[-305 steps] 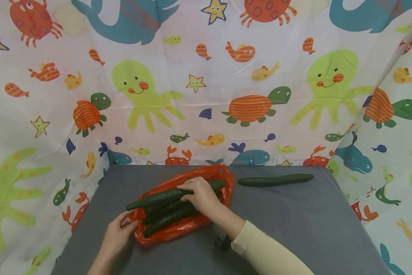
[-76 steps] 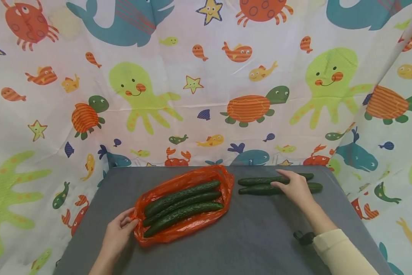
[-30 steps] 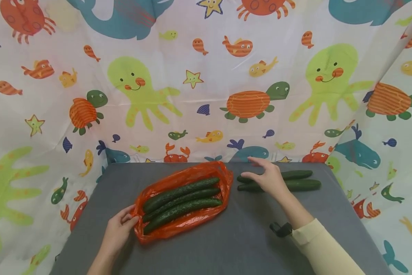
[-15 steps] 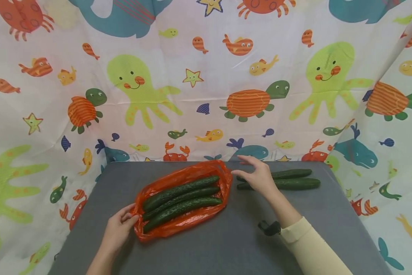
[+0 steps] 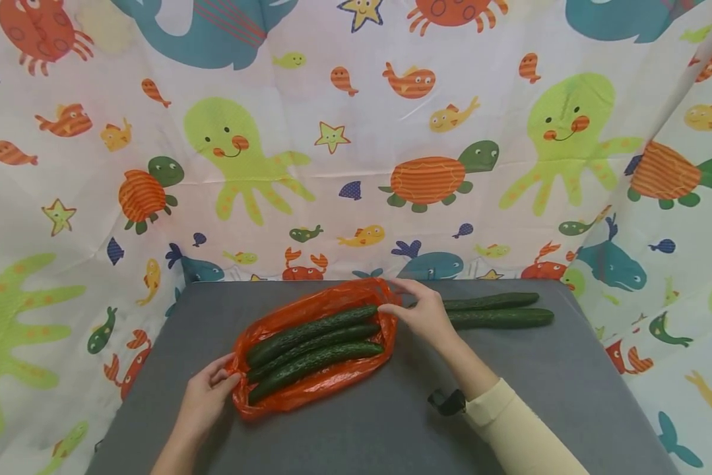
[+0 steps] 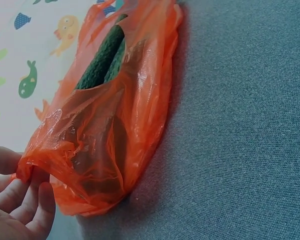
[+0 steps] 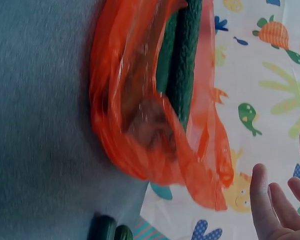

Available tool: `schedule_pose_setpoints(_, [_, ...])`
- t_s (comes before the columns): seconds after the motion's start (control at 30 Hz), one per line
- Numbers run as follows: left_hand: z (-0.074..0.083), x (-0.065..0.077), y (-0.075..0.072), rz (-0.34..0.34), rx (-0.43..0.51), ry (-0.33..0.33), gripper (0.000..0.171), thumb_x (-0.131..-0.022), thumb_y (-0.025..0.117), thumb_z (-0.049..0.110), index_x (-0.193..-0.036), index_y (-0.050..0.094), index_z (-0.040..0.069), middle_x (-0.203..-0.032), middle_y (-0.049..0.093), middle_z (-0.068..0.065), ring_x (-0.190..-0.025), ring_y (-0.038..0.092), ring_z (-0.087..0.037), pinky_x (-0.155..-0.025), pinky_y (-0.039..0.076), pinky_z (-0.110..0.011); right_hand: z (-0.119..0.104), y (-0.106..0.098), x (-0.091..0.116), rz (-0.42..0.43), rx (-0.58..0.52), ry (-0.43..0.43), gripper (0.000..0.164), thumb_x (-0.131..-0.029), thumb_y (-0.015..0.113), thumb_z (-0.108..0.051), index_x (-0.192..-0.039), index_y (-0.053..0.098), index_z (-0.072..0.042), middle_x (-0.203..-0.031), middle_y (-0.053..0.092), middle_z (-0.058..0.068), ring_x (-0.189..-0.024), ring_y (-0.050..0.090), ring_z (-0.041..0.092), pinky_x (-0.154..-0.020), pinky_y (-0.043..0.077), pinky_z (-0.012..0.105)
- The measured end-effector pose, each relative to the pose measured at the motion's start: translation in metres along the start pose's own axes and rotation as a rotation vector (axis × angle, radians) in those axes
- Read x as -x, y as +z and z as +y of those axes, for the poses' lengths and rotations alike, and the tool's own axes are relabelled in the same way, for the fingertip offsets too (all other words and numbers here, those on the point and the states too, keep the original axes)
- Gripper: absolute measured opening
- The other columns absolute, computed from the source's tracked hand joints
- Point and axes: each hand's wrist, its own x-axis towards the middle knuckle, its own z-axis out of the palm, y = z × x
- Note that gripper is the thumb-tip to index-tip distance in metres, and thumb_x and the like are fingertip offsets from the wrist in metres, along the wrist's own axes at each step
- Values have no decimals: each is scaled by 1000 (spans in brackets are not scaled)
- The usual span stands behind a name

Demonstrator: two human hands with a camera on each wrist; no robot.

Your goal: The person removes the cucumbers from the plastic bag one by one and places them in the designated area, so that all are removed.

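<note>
Left hand (image 5: 209, 390) pinches the orange plastic bag (image 5: 317, 388) at eight o'clock, right hand (image 5: 427, 318) hovers, fingers apart, at two; uneven tugging could roll out the cucumbers (image 5: 314, 349).

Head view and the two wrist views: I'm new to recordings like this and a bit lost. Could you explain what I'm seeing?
There's no robot here, just a person working bare-handed. The head picture comes from a camera worn on the head, looking forward and down; the other two come from cameras on each wrist. On the grey table lies an open orange bag with three cucumbers inside. Two more cucumbers lie to its right. The left hand pinches the bag's left end; the right hand, open, is by the other end, holding nothing.
</note>
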Motion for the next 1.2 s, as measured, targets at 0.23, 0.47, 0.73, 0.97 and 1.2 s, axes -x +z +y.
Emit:
schedule_pose_setpoints(0.23, [2, -2, 1, -17, -10, -15, 48, -102, 62, 19, -147, 50, 11, -95, 62, -7, -75, 56, -12, -57, 44, -30, -7, 14, 1, -19, -33, -59, 62, -81, 85, -31, -139, 63, -24, -142, 59, 6, -118, 64, 33, -91, 53, 56])
schedule_pose_setpoints(0.47, [2, -4, 3, -12, -4, 14, 47, -101, 64, 19, -145, 52, 12, -94, 63, -7, -70, 53, -13, -55, 43, -29, -13, 29, 1, -31, -39, -44, 58, -81, 86, -27, -135, 65, -20, -137, 62, 3, -118, 65, 30, -93, 53, 53])
schedule_pose_setpoints(0.73, [-1, -2, 3, -9, -24, -13, 48, -101, 63, 20, -147, 51, 12, -95, 61, -7, -79, 57, -14, -60, 46, -30, -14, 52, 0, -110, 14, -80, 58, -81, 85, -32, -134, 65, -23, -135, 64, -5, -113, 65, 15, -91, 54, 49])
schedule_pose_setpoints(0.97, [-3, -3, 3, -10, -11, -6, 48, -101, 63, 20, -146, 51, 12, -94, 60, -7, -73, 54, -15, -56, 42, -30, -19, 62, -2, -124, 15, -91, 56, -82, 85, -28, -134, 66, -24, -135, 63, -6, -113, 63, 14, -84, 57, 36])
schedule_pose_setpoints(1.2, [-2, -3, 5, -6, -6, -11, 47, -101, 63, 19, -146, 51, 11, -93, 59, -6, -68, 51, -14, -54, 42, -30, -19, 73, -8, -136, 29, -118, 57, -83, 84, -28, -136, 65, -22, -140, 61, 4, -123, 62, 19, -91, 56, 40])
